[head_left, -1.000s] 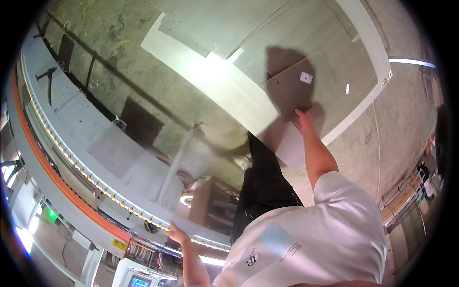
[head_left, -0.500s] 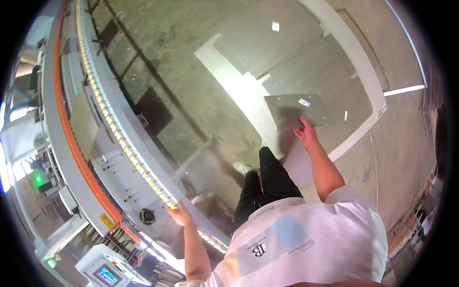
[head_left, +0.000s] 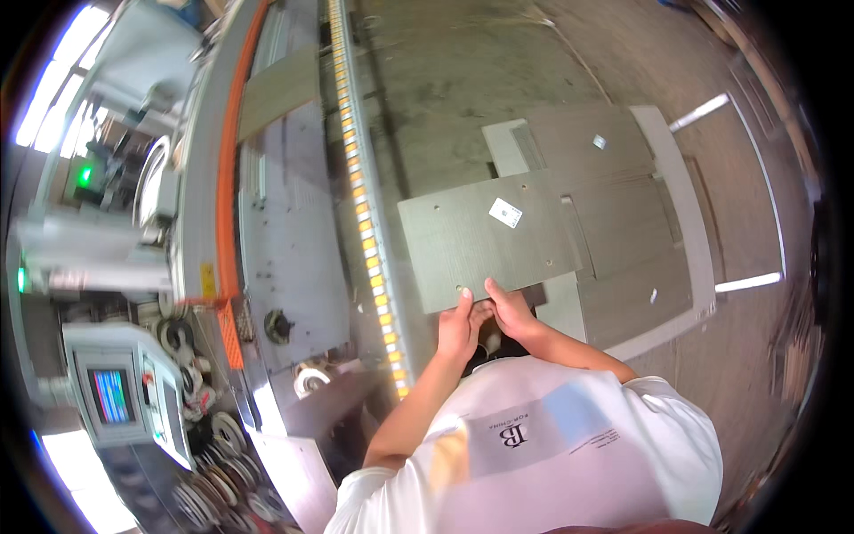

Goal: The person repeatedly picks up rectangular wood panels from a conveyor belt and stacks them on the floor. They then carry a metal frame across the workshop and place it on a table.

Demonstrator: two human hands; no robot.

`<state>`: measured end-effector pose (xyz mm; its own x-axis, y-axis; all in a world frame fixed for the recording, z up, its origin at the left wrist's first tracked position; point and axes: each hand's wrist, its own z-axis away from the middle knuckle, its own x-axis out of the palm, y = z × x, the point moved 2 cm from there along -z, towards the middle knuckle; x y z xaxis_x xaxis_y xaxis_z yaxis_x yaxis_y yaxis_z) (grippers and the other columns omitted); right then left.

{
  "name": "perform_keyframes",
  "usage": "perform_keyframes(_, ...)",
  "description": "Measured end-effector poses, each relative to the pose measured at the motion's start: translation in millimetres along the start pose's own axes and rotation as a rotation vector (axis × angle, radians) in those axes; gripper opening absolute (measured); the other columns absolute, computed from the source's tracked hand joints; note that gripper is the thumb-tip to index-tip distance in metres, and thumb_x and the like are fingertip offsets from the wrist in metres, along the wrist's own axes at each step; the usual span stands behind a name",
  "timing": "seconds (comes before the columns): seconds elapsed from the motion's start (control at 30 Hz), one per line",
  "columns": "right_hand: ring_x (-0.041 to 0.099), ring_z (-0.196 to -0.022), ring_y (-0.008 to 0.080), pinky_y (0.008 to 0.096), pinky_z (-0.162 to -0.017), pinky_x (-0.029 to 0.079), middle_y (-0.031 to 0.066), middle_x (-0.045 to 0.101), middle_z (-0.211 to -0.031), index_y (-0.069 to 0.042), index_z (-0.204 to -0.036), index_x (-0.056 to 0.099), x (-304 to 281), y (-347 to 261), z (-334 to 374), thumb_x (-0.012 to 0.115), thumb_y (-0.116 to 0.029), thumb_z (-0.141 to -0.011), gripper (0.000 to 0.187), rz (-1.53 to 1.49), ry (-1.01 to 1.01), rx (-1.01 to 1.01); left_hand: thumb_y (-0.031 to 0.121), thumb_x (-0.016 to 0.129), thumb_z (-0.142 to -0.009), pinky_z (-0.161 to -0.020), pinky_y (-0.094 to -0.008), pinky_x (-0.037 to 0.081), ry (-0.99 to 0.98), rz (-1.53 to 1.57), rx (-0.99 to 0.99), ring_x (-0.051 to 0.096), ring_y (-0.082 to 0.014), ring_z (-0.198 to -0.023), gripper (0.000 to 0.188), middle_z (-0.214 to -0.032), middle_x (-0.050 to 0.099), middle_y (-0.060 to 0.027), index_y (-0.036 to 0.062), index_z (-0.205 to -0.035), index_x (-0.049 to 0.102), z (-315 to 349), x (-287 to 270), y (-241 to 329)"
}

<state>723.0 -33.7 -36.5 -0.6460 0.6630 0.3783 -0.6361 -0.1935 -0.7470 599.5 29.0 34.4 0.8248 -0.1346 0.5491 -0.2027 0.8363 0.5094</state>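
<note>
A flat grey-brown panel (head_left: 445, 240) with a white label (head_left: 505, 213) and small holes near its corners is held level in front of my body. My left hand (head_left: 457, 327) grips its near edge, thumb on top and fingers underneath. Close beside it, my right hand (head_left: 511, 311) holds the same edge, its thumb also on the upper face. The fingers below the panel are partly hidden. Beyond and to the right, more grey-brown panels (head_left: 614, 214) lie on a pale base board (head_left: 694, 276).
A long machine runs along my left, with an orange rail (head_left: 228, 178) and a row of yellow rollers (head_left: 363, 209). Another panel (head_left: 277, 93) lies on it. At the lower left stand a control screen (head_left: 111, 396) and several rolls of edging strip (head_left: 209, 489).
My right hand has lifted the panel off the pile and brought it left, in front of me. My left hand has left the roller edge and taken hold too. The view has turned.
</note>
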Motion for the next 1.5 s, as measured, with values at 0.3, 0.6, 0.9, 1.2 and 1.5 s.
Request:
perform_keyframes(0.3, 0.065, -0.095, 0.0156, 0.0322, -0.080, 0.054, 0.0055, 0.068, -0.114, -0.007, -0.123, 0.062, 43, 23, -2, 0.063, -0.036, -0.103, 0.036, 0.099, -0.236, 0.096, 0.022, 0.064, -0.102, -0.079, -0.0398, 0.058, 0.154, 0.414, 0.466, 0.069, -0.0257, -0.085, 0.028, -0.102, 0.069, -0.0135, -0.0006, -0.118, 0.059, 93, -154, 42)
perform_keyframes(0.6, 0.062, -0.080, 0.0089, 0.0258, -0.071, 0.051, 0.0024, 0.071, -0.099, -0.005, -0.121, 0.066, 37, 1, 4, 0.054, -0.044, -0.106, 0.043, 0.408, -0.183, 0.069, 0.025, 0.062, -0.104, -0.073, -0.0370, 0.056, 0.502, 0.736, 0.659, 0.063, -0.0218, -0.078, 0.019, -0.096, 0.065, -0.0074, 0.0069, -0.109, 0.059, 143, -378, 42)
perform_keyframes(0.9, 0.063, -0.080, 0.0109, 0.0280, -0.073, 0.053, 0.0053, 0.072, -0.104, -0.004, -0.123, 0.068, 2, 33, 16, 0.058, -0.038, -0.104, 0.040, 0.897, -0.254, 0.204, 0.034, 0.069, -0.100, -0.088, -0.0358, 0.053, 0.563, 0.935, 0.934, 0.061, -0.0207, -0.092, 0.035, -0.100, 0.060, -0.0088, 0.0052, -0.114, 0.055, 141, -485, 81)
perform_keyframes(1.2, 0.068, -0.081, 0.0133, 0.0295, -0.069, 0.052, 0.0015, 0.075, -0.098, -0.010, -0.110, 0.074, -65, 51, 28, 0.067, -0.036, -0.097, 0.030, 1.106, -0.206, 0.306, 0.036, 0.069, -0.099, -0.097, -0.0372, 0.055, 0.620, 1.107, 0.881, 0.062, -0.0222, -0.097, 0.045, -0.114, 0.058, -0.0118, 0.0015, -0.124, 0.052, 112, -465, 161)
perform_keyframes(1.5, 0.069, -0.077, 0.0128, 0.0302, -0.068, 0.054, 0.0034, 0.075, -0.089, -0.008, -0.105, 0.077, -120, 56, 49, 0.069, -0.032, -0.096, 0.027, 1.076, -0.083, 0.235, 0.042, 0.059, -0.102, -0.073, -0.0321, 0.056, 0.347, 1.033, 0.936, 0.062, -0.0222, -0.077, 0.045, -0.095, 0.066, -0.0118, -0.0010, -0.115, 0.056, 23, -513, 197)
